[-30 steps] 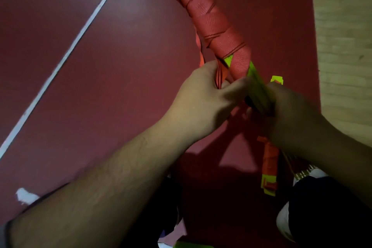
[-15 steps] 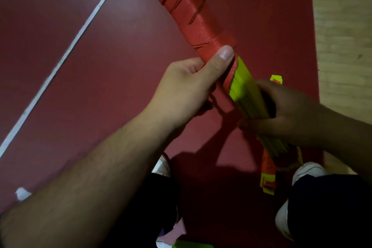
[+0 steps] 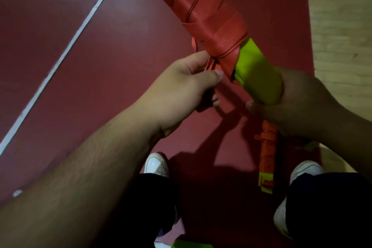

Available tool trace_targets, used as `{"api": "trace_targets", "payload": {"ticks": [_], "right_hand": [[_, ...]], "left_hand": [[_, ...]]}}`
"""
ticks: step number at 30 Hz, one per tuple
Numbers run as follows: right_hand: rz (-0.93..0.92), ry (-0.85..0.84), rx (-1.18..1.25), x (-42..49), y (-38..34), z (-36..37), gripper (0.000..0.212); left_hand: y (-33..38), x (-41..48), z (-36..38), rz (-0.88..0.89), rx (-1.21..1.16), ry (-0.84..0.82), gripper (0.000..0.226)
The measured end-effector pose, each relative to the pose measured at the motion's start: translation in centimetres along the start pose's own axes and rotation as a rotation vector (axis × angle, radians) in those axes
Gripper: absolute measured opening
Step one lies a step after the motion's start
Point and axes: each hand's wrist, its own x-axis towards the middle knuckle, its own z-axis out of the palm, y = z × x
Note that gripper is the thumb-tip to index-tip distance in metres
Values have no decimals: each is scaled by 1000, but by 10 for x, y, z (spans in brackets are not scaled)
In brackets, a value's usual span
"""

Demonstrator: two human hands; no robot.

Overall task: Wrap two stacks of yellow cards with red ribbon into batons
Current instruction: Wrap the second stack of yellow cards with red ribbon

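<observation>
Since half a second ago the left hand (image 3: 181, 88) has slipped off the wrapped part, where its thumb lay along the turns, and now sits at the lower edge of the wrapping, thumb and forefinger pinching the loose tail of the red woven ribbon (image 3: 211, 26). That ribbon winds in overlapping diagonal turns round the upper length of a long stack of bright yellow-green cards (image 3: 257, 72), which slants from the top of the view down to the right and is held up above the floor. The stack has also turned since then, so a broad flat yellow face shows below the last turn. The right hand (image 3: 302, 104), deep in shadow, has its fingers and thumb curled tight round the bare lower end of the stack. Beneath that hand a second baton (image 3: 266, 153), thinner and already bound in red with a yellow tip showing, lies on the dark red floor mat (image 3: 100, 78) between two white shoes (image 3: 157, 165). A white line (image 3: 70, 50) crosses the mat at the left, and pale wooden flooring (image 3: 342, 26) borders it at the right.
</observation>
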Motion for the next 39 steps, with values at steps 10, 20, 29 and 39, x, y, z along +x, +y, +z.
{"api": "trace_targets", "payload": {"ticks": [10, 20, 29, 39], "right_hand": [[-1, 90, -36, -2, 0, 7, 35], [12, 107, -43, -1, -2, 6, 35], [101, 82, -178, -14, -12, 17, 45], [-131, -89, -3, -7, -19, -6, 57]], "left_hand": [[-2, 4, 6, -132, -31, 164, 33], [8, 1, -6, -155, -194, 94, 48], [-11, 1, 21, 73, 206, 310, 44], [-1, 1, 13, 98, 31, 432, 46]]}}
